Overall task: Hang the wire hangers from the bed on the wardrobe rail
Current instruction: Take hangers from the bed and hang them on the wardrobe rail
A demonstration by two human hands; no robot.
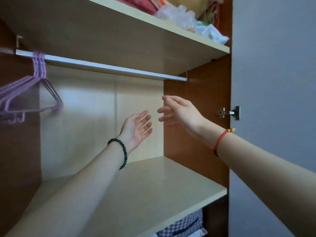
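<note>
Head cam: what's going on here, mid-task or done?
A person faces an open wardrobe. A bunch of purple wire hangers hangs by its hooks at the left end of the rail. Both hands are empty: the left hand and the right hand are open with relaxed fingers, held in the air in front of the compartment's back panel and touching nothing. The bed is out of view, so I cannot tell whether more hangers are left.

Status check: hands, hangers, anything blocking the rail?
Left hand, right hand open, holding nothing. Purple wire hangers hooked on rail, left end. Nothing blocking it.
</note>
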